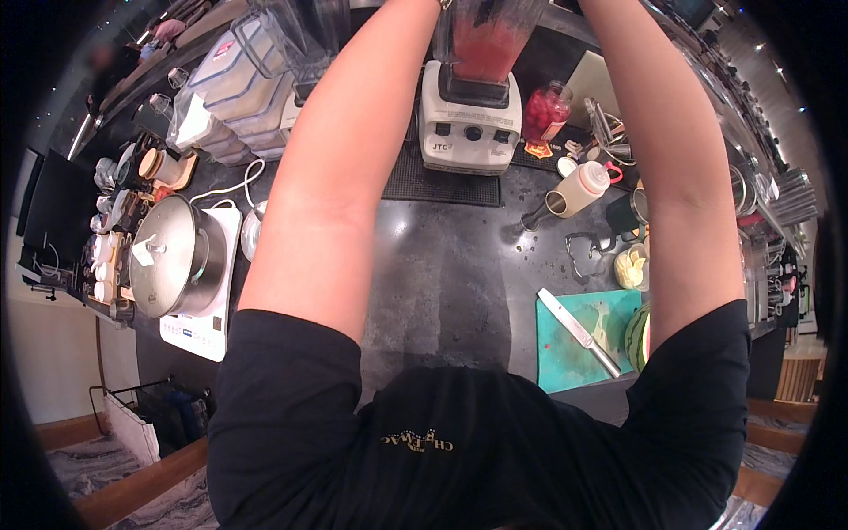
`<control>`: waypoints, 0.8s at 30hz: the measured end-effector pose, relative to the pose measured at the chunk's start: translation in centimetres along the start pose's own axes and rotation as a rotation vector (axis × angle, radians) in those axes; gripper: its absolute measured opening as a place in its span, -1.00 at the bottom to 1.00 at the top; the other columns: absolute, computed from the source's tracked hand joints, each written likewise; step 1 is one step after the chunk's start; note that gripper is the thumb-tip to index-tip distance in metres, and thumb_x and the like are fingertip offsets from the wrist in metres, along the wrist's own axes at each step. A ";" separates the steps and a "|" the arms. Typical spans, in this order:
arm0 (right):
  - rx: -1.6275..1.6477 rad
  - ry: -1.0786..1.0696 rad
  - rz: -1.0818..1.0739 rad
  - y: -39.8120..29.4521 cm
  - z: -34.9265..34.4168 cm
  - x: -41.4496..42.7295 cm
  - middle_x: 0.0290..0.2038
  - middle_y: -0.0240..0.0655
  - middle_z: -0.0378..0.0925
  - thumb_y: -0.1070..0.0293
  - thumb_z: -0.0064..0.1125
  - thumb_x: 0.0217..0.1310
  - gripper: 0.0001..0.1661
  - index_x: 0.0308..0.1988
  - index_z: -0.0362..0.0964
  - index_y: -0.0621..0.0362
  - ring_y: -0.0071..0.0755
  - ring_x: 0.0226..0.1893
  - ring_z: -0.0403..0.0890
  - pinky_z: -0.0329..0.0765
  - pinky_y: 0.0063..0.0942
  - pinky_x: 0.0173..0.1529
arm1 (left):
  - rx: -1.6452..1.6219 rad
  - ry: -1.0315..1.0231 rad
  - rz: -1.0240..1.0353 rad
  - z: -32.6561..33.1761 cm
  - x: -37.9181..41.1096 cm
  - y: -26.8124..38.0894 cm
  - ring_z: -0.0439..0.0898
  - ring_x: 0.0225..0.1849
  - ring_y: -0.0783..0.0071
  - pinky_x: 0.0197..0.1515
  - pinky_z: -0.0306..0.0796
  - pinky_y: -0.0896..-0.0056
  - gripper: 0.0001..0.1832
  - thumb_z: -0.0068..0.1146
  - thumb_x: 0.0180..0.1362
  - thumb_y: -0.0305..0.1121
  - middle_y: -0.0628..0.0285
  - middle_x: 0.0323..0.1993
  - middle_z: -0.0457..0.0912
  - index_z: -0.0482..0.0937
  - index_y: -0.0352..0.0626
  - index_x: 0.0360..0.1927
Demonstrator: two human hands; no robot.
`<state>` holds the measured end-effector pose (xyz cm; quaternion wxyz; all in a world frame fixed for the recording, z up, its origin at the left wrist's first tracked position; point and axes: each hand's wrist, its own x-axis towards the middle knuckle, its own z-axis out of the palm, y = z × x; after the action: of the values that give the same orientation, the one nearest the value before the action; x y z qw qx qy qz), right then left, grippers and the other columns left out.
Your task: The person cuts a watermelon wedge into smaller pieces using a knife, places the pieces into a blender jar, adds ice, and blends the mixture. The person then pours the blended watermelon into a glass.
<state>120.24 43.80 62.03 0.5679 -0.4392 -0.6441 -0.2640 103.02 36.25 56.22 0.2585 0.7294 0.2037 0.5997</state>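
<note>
Both of my hands are out of view; my forearms stretch forward past the top edge, one on each side of a blender jug [490,50] holding red pulp. This jug sits on a white blender base [470,126] with a knob and two switches, on a black rubber bar mat [444,185]. Right of the base stands a glass jar of red fruit [548,109]. Closer to me are a squeeze bottle [583,189] with a red-ringed cap and a metal jigger [540,212]. A second blender jug [311,40], partly behind my left arm, looks empty.
At left, a lidded pot [175,258] stands on a white induction cooker [222,331], near stacked plastic containers [238,86]. At right, a knife [576,324] lies on a green cutting board [556,371] beside a cut watermelon [637,338]. Lemon pieces fill a small container [631,267].
</note>
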 end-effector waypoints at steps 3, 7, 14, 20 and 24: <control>0.138 -0.083 0.058 -2.1 -0.2 -0.8 -0.10 0.31 0.61 0.03 0.15 0.41 -0.46 0.03 0.44 0.35 0.43 -0.02 0.61 0.54 0.09 0.08 | -0.027 -0.043 0.016 -1.1 -0.2 -0.1 0.65 0.04 0.24 0.13 0.54 0.22 -0.06 0.70 -0.13 -0.01 -0.03 0.06 0.66 0.39 -0.35 0.16; -0.282 -0.008 -0.198 3.1 1.2 0.9 -0.13 0.25 0.64 0.08 0.16 0.41 -0.50 0.01 0.46 0.36 0.36 -0.09 0.66 0.56 0.07 0.03 | 0.006 0.016 0.022 0.8 0.2 0.3 0.66 0.05 0.24 0.13 0.54 0.22 -0.08 0.70 -0.13 -0.04 -0.03 0.06 0.67 0.39 -0.35 0.17; 0.310 -0.156 0.247 -3.8 -1.1 -0.9 -0.18 0.16 0.67 0.07 0.19 0.39 -0.48 0.00 0.49 0.37 0.17 -0.17 0.72 0.60 -0.05 -0.03 | -0.007 -0.018 -0.021 -1.4 -0.7 -0.2 0.66 0.04 0.25 0.11 0.55 0.23 -0.12 0.70 -0.11 -0.10 -0.02 0.04 0.67 0.41 -0.36 0.15; 0.000 -0.163 0.115 1.1 0.4 1.0 -0.29 0.06 0.69 0.10 0.21 0.38 -0.47 0.04 0.44 0.39 0.07 -0.31 0.73 0.63 -0.12 -0.15 | -0.051 -0.026 0.015 -0.1 -0.1 -0.7 0.65 0.05 0.25 0.11 0.55 0.23 -0.10 0.70 -0.12 -0.06 -0.02 0.05 0.67 0.41 -0.35 0.16; 0.422 -0.225 0.416 -5.0 -2.4 -1.2 -0.22 0.12 0.69 0.07 0.20 0.38 -0.41 0.06 0.43 0.44 0.14 -0.23 0.74 0.63 -0.10 -0.09 | 0.034 0.027 -0.014 -1.0 -0.7 -0.6 0.65 0.06 0.24 0.12 0.54 0.22 -0.10 0.69 -0.12 -0.05 -0.02 0.07 0.66 0.41 -0.34 0.17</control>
<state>117.05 39.12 62.17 0.6135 -0.4605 -0.6397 0.0476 101.88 36.43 55.49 0.2473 0.7240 0.2225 0.6043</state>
